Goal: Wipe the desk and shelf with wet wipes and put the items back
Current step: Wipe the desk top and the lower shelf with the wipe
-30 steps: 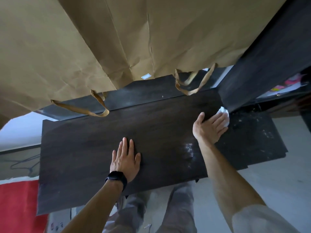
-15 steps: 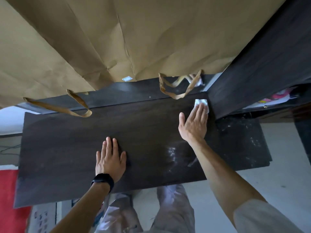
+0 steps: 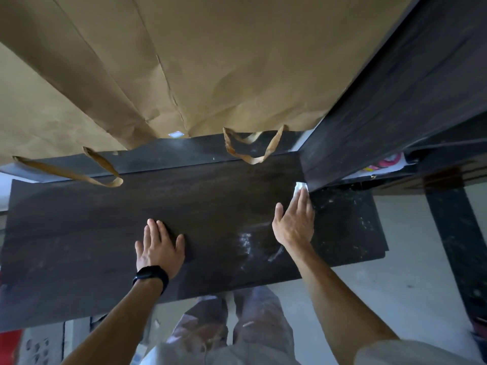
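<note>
A dark wood shelf board (image 3: pixel 79 233) spans the view. My right hand (image 3: pixel 295 222) lies flat on it with straight fingers, pressing a white wet wipe (image 3: pixel 300 187) against the board where it meets the dark upright panel (image 3: pixel 395 101). Only the wipe's tip shows past my fingertips. My left hand (image 3: pixel 158 246), with a black watch on the wrist, rests flat on the middle of the board. White dust smears (image 3: pixel 246 241) lie between my hands.
Large brown paper bags (image 3: pixel 184 61) hang over the back of the shelf, their handles (image 3: pixel 253 148) drooping onto it. A lower dusty dark board (image 3: pixel 350 227) sticks out to the right. Colourful items (image 3: pixel 387 164) sit behind the upright panel. Grey floor lies below.
My right hand slid the wipe along the back right of the board, left and back, then to the panel's foot. My left hand stayed flat. The camera shifted.
</note>
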